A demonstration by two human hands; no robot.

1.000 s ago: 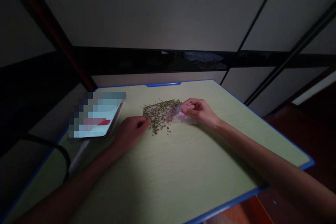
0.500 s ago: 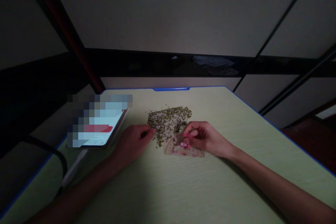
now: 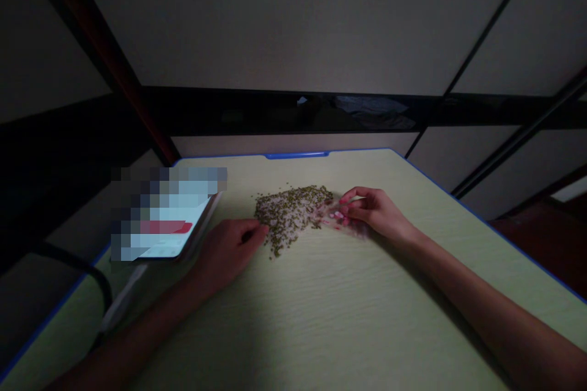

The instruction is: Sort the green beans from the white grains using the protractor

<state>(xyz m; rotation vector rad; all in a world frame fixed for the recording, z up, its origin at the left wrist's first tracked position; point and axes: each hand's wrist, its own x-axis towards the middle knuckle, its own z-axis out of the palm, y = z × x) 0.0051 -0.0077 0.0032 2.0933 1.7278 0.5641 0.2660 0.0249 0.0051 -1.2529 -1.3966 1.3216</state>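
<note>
Grain heap: green and pale grains [image 3: 287, 211] spread at the clock's centre on the bench [image 3: 321, 317]; 12 o'clock is the bench's far edge.
Change: just before, I had the clear plastic piece [image 3: 337, 224] near the heap's 5 o'clock; it now lies at 3 o'clock, while my left grip [image 3: 229, 247] stays at 8.
Bearing on the work: I judge that the shift brings the piece alongside the heap's right border; blur prevents me from telling whether it touches every grain there.
Right grip: closed in a pinch by thumb and fingers [image 3: 378, 211] on the piece's pink-marked upper part; the piece extends from my fingertips toward 9 o'clock and downward to 6.
Left grip: fingers curled, fingertips at the heap's border; how far closed, and whether anything is inside, I cannot tell.
Lit device: a screen [image 3: 158, 247], partly pixelated, tilted at the heap's 9 o'clock, beyond my left grip.
</note>
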